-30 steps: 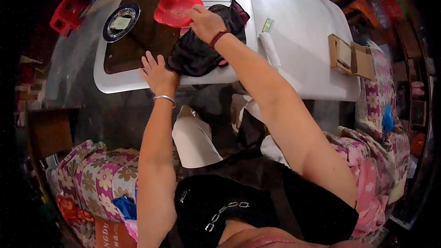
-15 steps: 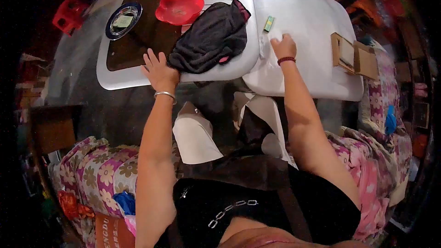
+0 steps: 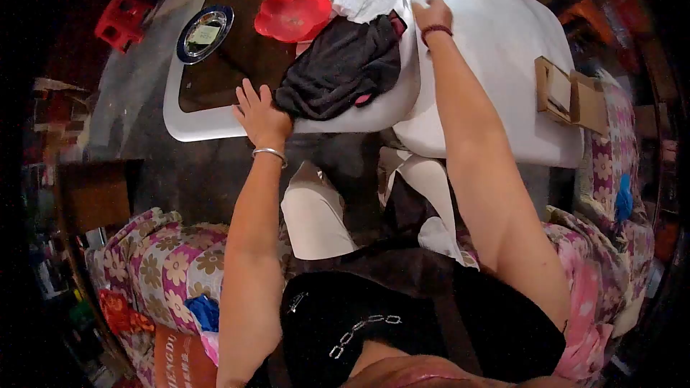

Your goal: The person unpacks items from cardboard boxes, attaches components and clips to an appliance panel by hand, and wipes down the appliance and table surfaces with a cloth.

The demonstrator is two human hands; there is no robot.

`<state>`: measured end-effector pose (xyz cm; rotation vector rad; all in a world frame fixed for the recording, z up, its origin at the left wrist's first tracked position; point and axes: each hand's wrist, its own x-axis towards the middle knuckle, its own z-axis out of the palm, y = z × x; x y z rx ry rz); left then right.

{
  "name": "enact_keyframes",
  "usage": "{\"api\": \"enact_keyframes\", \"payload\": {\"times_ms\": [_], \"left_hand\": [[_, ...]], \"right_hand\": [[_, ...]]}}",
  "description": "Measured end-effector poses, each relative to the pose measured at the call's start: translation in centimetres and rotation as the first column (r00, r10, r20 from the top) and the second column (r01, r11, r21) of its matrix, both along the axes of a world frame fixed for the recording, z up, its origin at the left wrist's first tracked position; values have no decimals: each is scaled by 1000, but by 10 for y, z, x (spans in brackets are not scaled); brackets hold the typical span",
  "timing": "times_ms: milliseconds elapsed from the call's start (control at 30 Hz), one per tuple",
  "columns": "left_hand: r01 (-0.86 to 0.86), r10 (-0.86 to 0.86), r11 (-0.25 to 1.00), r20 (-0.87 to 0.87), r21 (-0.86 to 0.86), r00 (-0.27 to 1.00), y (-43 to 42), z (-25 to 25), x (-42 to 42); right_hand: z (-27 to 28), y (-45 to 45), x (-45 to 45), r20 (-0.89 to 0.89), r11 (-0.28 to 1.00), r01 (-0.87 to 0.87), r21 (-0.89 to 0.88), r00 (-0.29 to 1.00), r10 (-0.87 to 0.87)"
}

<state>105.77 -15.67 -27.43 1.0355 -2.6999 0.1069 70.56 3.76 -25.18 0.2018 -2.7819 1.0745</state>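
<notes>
Tabletop (image 3: 215,90) bears black cloth (image 3: 339,65), red dish (image 3: 291,11), plate (image 3: 195,52) holding paper (image 3: 205,34).

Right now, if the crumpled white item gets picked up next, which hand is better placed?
Right, likely: the right hand is close beside the white item; the left hand is at the near table edge, the dark cloth in between.

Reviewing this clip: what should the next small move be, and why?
Perhaps the right hand should move left to the white bundle and set down anything it holds. It looks curled, though its contents can't be made out, and the bundle lies close by, just beyond the dark cloth. The left hand is spread, leaving that spot free.
</notes>
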Motion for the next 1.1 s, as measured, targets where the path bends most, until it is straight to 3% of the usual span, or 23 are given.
{"api": "enact_keyframes", "payload": {"times_ms": [67, 133, 233, 267, 367, 400, 433, 467, 500, 533, 600, 700, 767, 800, 900, 967, 1033, 1100], "left_hand": [[3, -3, 1000, -23, 8, 1000, 1, -1, 0], [4, -2, 1000, -53, 31, 999, 2, 0, -1], [11, -11, 1000, -33, 2, 999, -1, -2, 0], [16, -16, 1000, -41, -10, 999, -2, -4, 1], [19, -20, 1000, -56, -18, 998, -2, -6, 0], [13, -14, 1000, -55, -2, 998, 0, -2, -1], [9, -8, 1000, -54, 12, 999, 3, 1, -2], [0, 0, 1000, -31, 15, 1000, 3, 2, -2], [-6, 6, 1000, -8, 15, 1000, 4, 2, -2], [-11, 11, 1000, 14, 14, 1000, 3, 3, -2], [-19, 19, 1000, 47, 3, 999, 1, 2, -1], [-11, 11, 1000, 28, 16, 1000, 0, 0, -5], [-13, 12, 1000, 40, 16, 999, 1, 5, -3], [-4, 4, 1000, 55, 0, 998, 1, 5, -2], [6, -6, 1000, 10, -17, 1000, -1, -1, -1], [2, -1, 1000, 22, -8, 1000, 0, 3, -2], [-2, 2, 1000, 24, -1, 1000, 3, 3, -4], [8, -8, 1000, 29, 2, 1000, -1, -1, -2]], "right_hand": [[1, 25, 18, 155, 962, 95, 257, 978, -138], [-12, 38, 34, 174, 896, 182, 404, 947, -270], [-28, 46, 27, 247, 916, 137, 378, 938, -243], [-28, 47, 27, 183, 913, 88, 398, 968, -173], [-17, 40, 9, 326, 953, 111, 282, 923, -203], [-17, 34, 5, 255, 969, 174, 175, 943, -215], [-7, 27, 3, 371, 992, 118, -36, 924, -97], [-19, 15, -7, 158, 996, 85, -35, 984, -79], [-5, 3, -4, 113, 999, -6, -52, 994, 12], [-9, -13, -10, 114, 982, -62, -179, 990, 84], [-4, -55, -12, 80, 994, -68, -87, 994, 75], [20, -105, 11, 188, 990, -132, -45, 972, 138], [10, -134, 4, 217, 972, -187, -143, 952, 215], [18, -138, 14, 292, 933, -170, -318, 918, 267], [22, -132, 42, -161, 881, -339, -329, 940, 301], [20, -109, 71, -253, 842, -452, -295, 887, 387], [16, -73, 130, -200, 879, -466, -105, 875, 440], [6, -41, 195, -316, 851, -471, 233, 790, 525]]}}
